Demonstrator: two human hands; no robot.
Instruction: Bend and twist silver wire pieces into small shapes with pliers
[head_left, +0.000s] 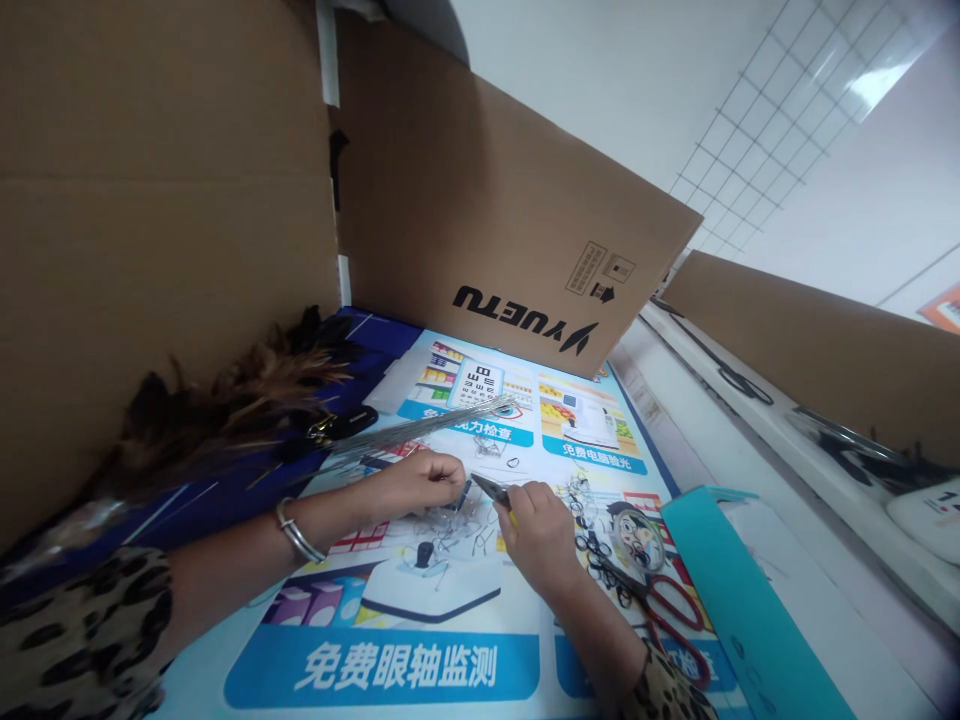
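Note:
My left hand (418,478) is closed in a pinch on a small piece of wire, just left of the plier tips. A silver bangle (296,532) sits on that wrist. My right hand (538,535) is wrapped round a pair of pliers (489,488), whose dark jaws point left toward my left fingers. Both hands hover over a printed poster (390,660) that covers the table. Small bent wire pieces (457,530) lie scattered under and between my hands. A bundle of long straight wires (431,425) lies just beyond my left hand.
Cardboard sheets (487,200) stand behind and to the left. A feather duster (225,400) lies at the left. Red-handled scissors (671,610) and several small dark rings (600,560) lie right of my right hand. A teal box (739,600) stands at the right.

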